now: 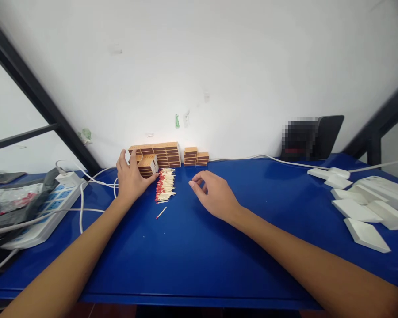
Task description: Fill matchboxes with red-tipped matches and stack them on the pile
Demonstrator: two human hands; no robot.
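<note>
My left hand point(132, 179) spans a small front stack of matchboxes point(146, 167), fingers at its left end and thumb by its lower right corner. Some white box ends show on that stack's right side. Behind it stands a taller wall of stacked matchboxes point(162, 152) with orange-brown faces. Just right of my left thumb lies a pile of red-tipped matches point(166, 184); a single match point(161, 213) rests in front of it. My right hand point(215, 194) hovers right of the pile, fingers curled in with thumb near fingertips, nothing visible in them.
A low stepped stack of matchboxes point(190, 157) stands by the wall. White cardboard trays point(356, 210) are scattered at the right, near a black object point(330, 137). A power strip point(49, 214) with white cables and a plastic bag point(16, 196) occupy the left of the blue table point(192, 265).
</note>
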